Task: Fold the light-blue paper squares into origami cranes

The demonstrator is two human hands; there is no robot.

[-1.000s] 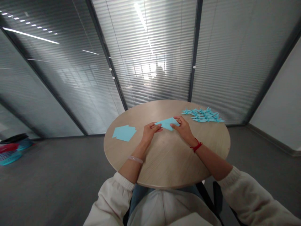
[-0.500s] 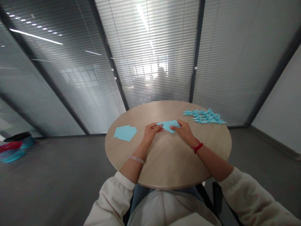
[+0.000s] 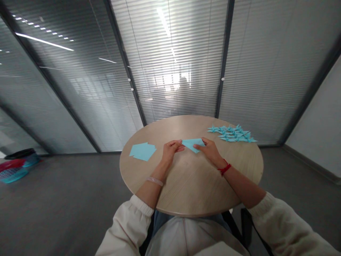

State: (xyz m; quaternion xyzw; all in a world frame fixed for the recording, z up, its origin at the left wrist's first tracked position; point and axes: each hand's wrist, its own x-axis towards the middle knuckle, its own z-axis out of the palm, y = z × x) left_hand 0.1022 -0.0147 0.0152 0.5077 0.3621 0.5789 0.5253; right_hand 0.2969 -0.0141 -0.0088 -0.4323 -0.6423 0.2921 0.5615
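Between my hands, above the middle of the round table, is a folded sheet of light-blue paper (image 3: 192,144), narrowing toward its lower point. My right hand (image 3: 210,151) grips its right side, thumb on the near face and fingers behind. At the paper's left corner, my left hand (image 3: 171,151) is closed with thumb and forefinger pinching the tip. Left of that hand lies a loose stack of flat blue paper sheets (image 3: 144,151). Several folded blue paper cranes (image 3: 234,133) sit in rows at the table's far right.
The round wooden table (image 3: 191,188) has its near edge against my lap. Behind it stands a glass partition with blinds (image 3: 176,99). Plastic baskets (image 3: 14,170) rest on the floor at far left, and a dark chair part (image 3: 246,225) shows below the table.
My left fingers have shifted slightly at the paper's left corner, leaving more of that tip showing. The right hand keeps its grip. The whole view has moved a little.
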